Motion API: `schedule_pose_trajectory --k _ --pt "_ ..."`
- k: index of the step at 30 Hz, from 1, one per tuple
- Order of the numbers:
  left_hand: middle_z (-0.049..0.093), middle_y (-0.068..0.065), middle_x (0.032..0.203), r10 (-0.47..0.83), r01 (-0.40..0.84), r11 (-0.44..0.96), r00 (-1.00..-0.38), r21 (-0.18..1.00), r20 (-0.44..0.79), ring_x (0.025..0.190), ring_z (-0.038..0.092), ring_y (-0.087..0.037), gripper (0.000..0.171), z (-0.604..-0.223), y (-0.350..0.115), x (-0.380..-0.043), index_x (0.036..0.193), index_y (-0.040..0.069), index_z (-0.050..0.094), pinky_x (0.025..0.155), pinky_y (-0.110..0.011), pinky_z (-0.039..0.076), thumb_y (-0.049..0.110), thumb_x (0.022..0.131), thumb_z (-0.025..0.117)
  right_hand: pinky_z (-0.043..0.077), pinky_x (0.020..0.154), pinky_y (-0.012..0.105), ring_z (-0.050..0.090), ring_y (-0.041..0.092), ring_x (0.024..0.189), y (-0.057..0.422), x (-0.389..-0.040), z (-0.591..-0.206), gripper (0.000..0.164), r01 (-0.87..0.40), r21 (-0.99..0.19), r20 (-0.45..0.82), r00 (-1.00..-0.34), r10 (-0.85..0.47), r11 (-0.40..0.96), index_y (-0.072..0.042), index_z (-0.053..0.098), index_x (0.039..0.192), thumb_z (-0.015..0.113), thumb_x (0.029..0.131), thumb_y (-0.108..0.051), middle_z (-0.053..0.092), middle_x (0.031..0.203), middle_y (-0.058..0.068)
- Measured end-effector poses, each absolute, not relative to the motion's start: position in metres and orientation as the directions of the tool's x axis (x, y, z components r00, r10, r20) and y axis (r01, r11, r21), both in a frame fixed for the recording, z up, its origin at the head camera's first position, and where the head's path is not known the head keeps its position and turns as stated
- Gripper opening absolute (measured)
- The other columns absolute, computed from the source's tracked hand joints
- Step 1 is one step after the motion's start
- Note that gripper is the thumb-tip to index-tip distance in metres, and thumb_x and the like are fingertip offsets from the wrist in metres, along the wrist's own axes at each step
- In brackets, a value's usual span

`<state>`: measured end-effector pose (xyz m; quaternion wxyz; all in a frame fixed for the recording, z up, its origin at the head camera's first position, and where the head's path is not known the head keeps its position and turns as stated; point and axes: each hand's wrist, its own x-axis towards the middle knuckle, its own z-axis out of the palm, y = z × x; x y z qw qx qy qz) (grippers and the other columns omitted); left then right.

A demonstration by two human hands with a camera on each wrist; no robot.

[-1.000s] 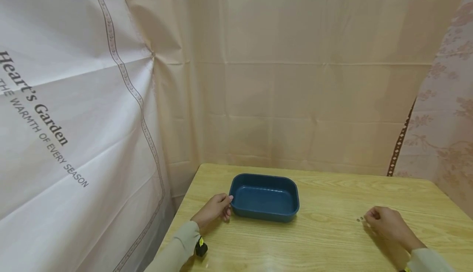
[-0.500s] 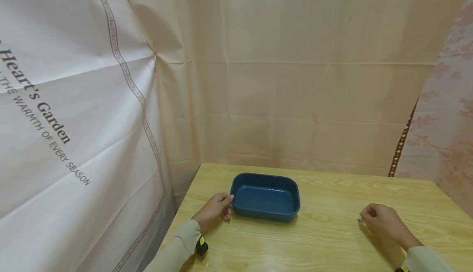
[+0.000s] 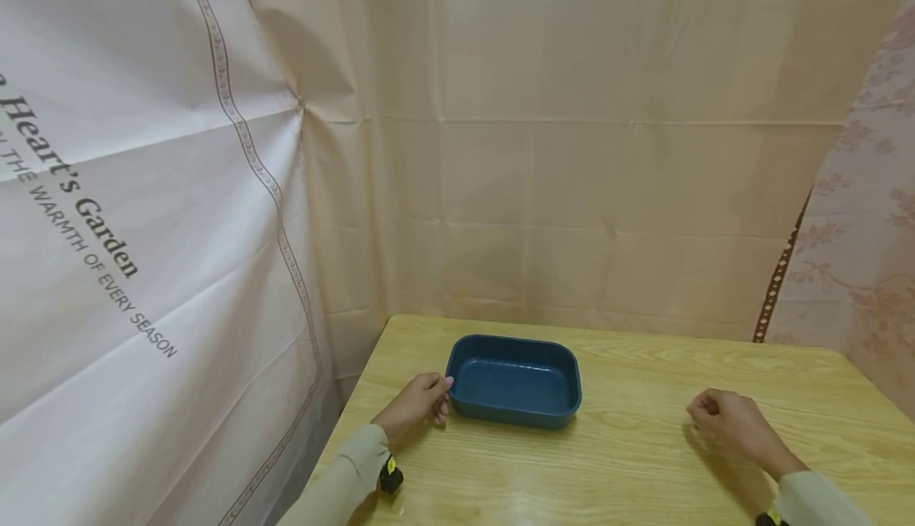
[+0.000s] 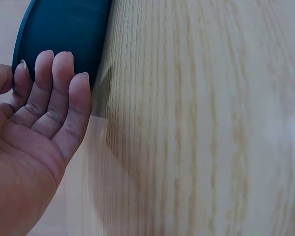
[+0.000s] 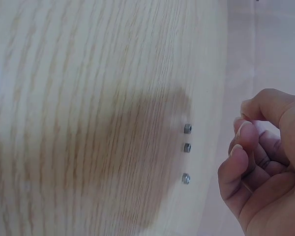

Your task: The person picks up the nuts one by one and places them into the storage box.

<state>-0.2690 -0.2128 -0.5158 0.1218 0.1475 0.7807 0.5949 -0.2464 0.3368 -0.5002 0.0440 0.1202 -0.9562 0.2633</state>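
At the left of the table, my left hand (image 3: 416,402) pinches the near-left rim of a dark blue rectangular tray (image 3: 525,416). In the left wrist view, the fingers (image 4: 63,73) lie against the tray's outer wall (image 4: 83,34), with the thumb at the rim. Over the right part of the table, my right hand (image 3: 731,424) is raised with thumb and fingertips drawn together. I cannot tell whether something small sits between those tips. Three small metal nuts (image 5: 187,128) lie in a row on the tabletop in the right wrist view, beside the hand; the head view hides them.
The light wood-grain table (image 3: 615,470) reaches back to a beige hanging cloth (image 3: 572,192). A white printed cloth (image 3: 143,216) hangs along the left side, and a floral one (image 3: 858,272) at the right. Each wrist wears a black camera (image 3: 390,476).
My right hand has moved a little left and up, covering the nuts that showed beside its fingertips in the head view. The left hand and the tray have stayed in place.
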Motion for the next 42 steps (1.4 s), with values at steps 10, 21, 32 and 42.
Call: schedule_pose_trajectory --k 10,21,32,42 --pt "0.061 -0.007 0.077 0.371 0.082 0.249 -0.928 0.965 -0.017 0.066 0.062 -0.019 0.042 -0.516 -0.212 -0.27 0.098 -0.008 0.057 0.065 -0.035 0.057 0.03 0.113 0.045 0.051 0.06 0.025 0.061 0.013 0.07 0.326 -0.25 -0.497 0.018 -0.262 -0.523 0.144 -0.965 -0.219 0.811 0.0 0.071 0.1 0.063 0.102 -0.016 0.069 0.086 0.002" --pt "0.061 -0.007 0.077 0.382 0.081 0.238 -0.924 0.968 -0.016 0.065 0.063 -0.02 0.043 -0.514 -0.213 -0.27 0.1 -0.009 0.057 0.064 -0.034 0.057 0.031 0.112 0.046 0.052 0.054 0.026 0.063 0.016 0.066 0.316 -0.252 -0.494 0.018 -0.265 -0.556 0.153 -0.964 -0.217 0.788 0.003 0.069 0.1 0.064 0.102 -0.014 0.069 0.086 0.004" --pt "0.061 -0.007 0.076 0.369 0.077 0.251 -0.929 0.965 -0.022 0.065 0.062 -0.019 0.041 -0.517 -0.213 -0.271 0.096 -0.005 0.058 0.062 -0.032 0.056 0.03 0.113 0.045 0.051 0.055 0.026 0.061 0.017 0.066 0.309 -0.253 -0.491 0.019 -0.273 -0.568 0.146 -0.962 -0.231 0.776 0.003 0.07 0.101 0.064 0.102 -0.015 0.069 0.086 0.005" --pt "0.061 -0.007 0.076 0.368 0.076 0.243 -0.93 0.967 -0.019 0.064 0.062 -0.019 0.041 -0.517 -0.212 -0.27 0.097 -0.007 0.057 0.061 -0.031 0.056 0.03 0.113 0.045 0.05 0.057 0.025 0.059 0.011 0.068 0.301 -0.256 -0.489 0.016 -0.301 -0.55 0.181 -0.954 -0.241 0.779 0.0 0.071 0.098 0.065 0.101 -0.014 0.069 0.085 0.003"
